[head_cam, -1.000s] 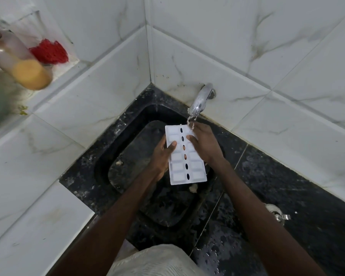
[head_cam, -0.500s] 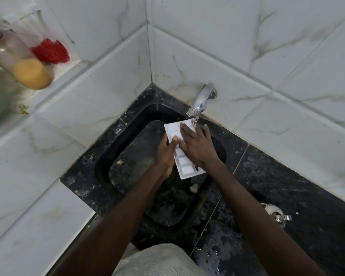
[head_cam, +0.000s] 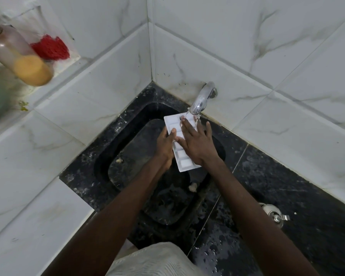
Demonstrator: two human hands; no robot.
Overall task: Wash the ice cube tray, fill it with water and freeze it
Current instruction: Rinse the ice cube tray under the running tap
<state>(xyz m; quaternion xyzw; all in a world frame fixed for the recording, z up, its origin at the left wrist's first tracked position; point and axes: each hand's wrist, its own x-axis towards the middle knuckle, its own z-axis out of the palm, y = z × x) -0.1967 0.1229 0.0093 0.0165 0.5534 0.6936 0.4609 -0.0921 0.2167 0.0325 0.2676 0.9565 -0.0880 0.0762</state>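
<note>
A white ice cube tray point(head_cam: 184, 163) is held tilted over the black sink point(head_cam: 102, 156), its far end under the chrome tap point(head_cam: 200, 100), from which water runs onto it. My left hand point(head_cam: 165, 144) grips the tray's left edge, thumb on top. My right hand point(head_cam: 197, 142) lies flat on the tray's upper face with straight, spread fingers, covering its middle cells.
A black speckled counter point(head_cam: 287, 196) surrounds the sink, wet at the front right. A round metal fitting point(head_cam: 273, 214) sits on the counter at the right. On the white ledge at upper left stand a bottle with yellow liquid point(head_cam: 22, 58) and a red scrubber point(head_cam: 51, 47).
The tray has moved up and further under the tap. My right hand has slid from the tray's right edge onto its top face, fingers spreading flat over it.
</note>
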